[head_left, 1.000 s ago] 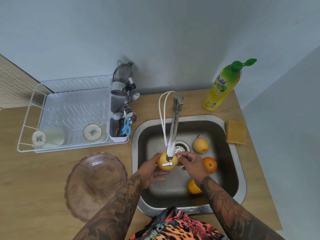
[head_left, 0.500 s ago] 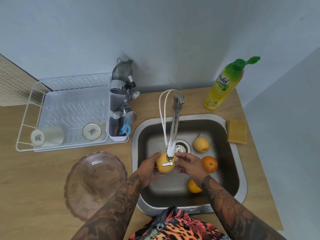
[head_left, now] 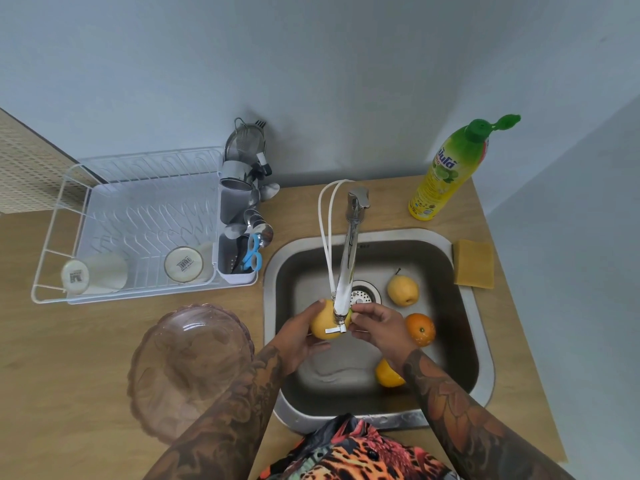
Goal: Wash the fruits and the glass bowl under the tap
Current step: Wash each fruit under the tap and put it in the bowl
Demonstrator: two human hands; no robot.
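Yellow fruit [head_left: 323, 323] sits right under the tap [head_left: 346, 271] spout, over the sink [head_left: 465, 341], cupped by the left hand [head_left: 294, 336] with fingers curled round its side, so the stream can reach the skin. The right hand [head_left: 377, 325] pinches its other side, likely to turn it. Waiting in the basin: a pear [head_left: 402, 291], an orange [head_left: 420, 329] and another yellow fruit [head_left: 388, 374], near the drain. The glass bowl [head_left: 190, 368] rests on the table [head_left: 52, 393], left of the sink, its turn apparently yet to come.
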